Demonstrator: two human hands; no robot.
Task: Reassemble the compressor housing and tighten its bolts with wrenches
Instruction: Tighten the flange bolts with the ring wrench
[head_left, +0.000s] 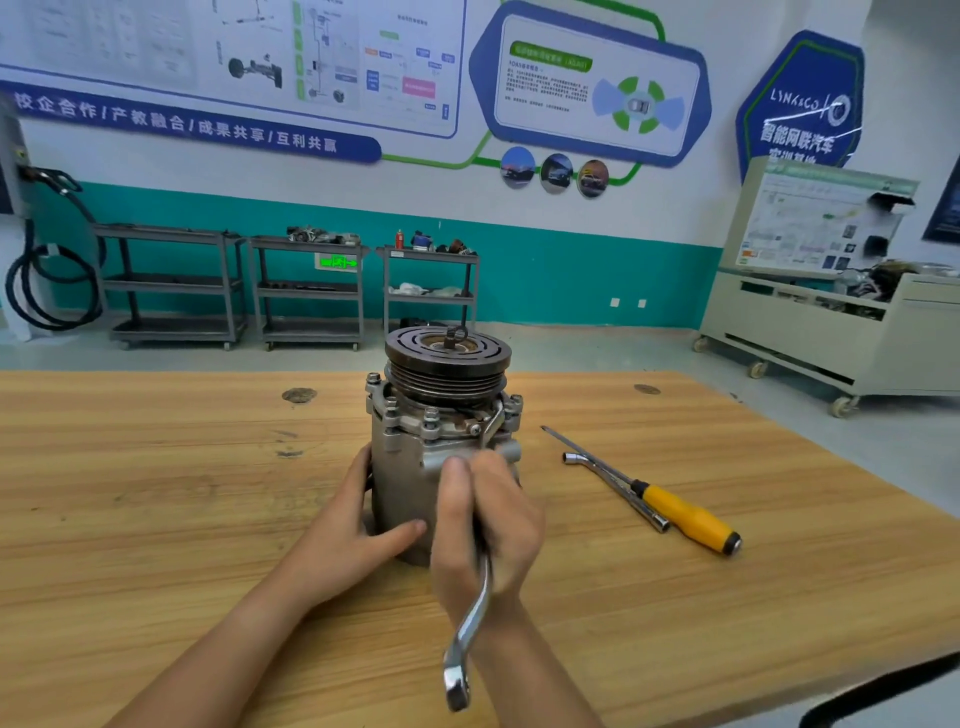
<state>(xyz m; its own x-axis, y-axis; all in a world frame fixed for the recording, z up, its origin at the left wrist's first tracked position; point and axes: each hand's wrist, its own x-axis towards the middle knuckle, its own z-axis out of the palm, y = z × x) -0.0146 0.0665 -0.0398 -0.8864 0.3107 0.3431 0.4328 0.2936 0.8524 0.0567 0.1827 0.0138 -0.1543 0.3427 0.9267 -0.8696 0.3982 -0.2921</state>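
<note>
One compressor stands on one wooden surface, with one grooved pulley on top of it. Two grips are in view, the left grip and the right grip. There are two wrenches: one ring wrench and one L-shaped socket wrench. There is one screwdriver, yellow-handled. The wood shows two dark knots. Three metal carts line the wall, each with three shelves. The wall carries three round pictures, two white sockets and one green exit sign. Far left hangs one coiled black hose; at the right is one cabinet with three wheels showing
</note>
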